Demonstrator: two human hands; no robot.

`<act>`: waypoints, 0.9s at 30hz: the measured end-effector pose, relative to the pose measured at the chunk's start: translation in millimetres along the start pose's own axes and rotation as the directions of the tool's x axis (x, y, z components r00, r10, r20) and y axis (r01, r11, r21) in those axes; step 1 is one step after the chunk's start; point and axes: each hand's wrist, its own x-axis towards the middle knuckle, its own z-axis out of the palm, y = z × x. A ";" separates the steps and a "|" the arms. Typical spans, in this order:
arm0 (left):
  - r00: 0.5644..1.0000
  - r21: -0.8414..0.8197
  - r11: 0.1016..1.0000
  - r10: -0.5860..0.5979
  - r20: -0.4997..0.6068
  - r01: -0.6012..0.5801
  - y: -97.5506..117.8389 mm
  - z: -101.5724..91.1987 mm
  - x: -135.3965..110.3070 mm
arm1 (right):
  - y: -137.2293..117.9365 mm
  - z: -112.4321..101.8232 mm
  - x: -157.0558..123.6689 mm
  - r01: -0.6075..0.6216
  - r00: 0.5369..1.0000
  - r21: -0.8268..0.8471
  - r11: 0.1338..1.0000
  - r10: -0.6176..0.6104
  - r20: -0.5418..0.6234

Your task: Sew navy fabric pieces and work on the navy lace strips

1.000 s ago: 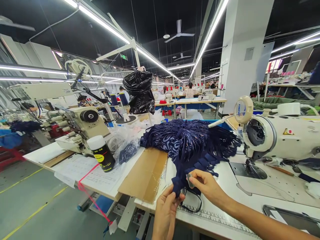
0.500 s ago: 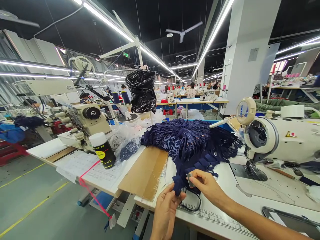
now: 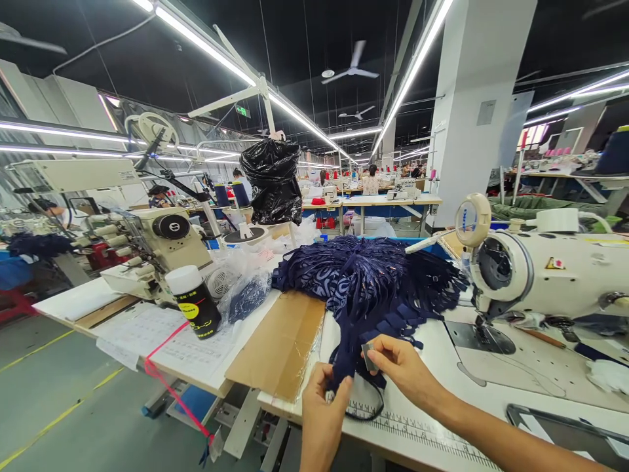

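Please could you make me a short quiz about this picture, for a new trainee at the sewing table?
1. True or false: the left hand pinches the end of a navy strip.
2. What does the right hand hold? A) scissors B) a small grey tag C) a thread spool
3. Fill in: the black bottle has a ___ cap.
Key: 1 true; 2 B; 3 white.

We list:
- Left hand (image 3: 322, 414): wrist cut off by the bottom edge; its fingers cover the end of the navy strip (image 3: 345, 351).
- Right hand (image 3: 399, 367): its thumb half hides the grey tag (image 3: 368, 350).
- Bottle (image 3: 194, 303): label print too small to read.
- Sewing machine (image 3: 550, 270): cut by the right edge.
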 end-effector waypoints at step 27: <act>0.944 -0.145 0.952 -0.233 0.233 0.271 -27.5 -1.2 21.0 | 3.3 -5.2 10.2 -0.059 0.997 0.001 0.998 0.059 0.049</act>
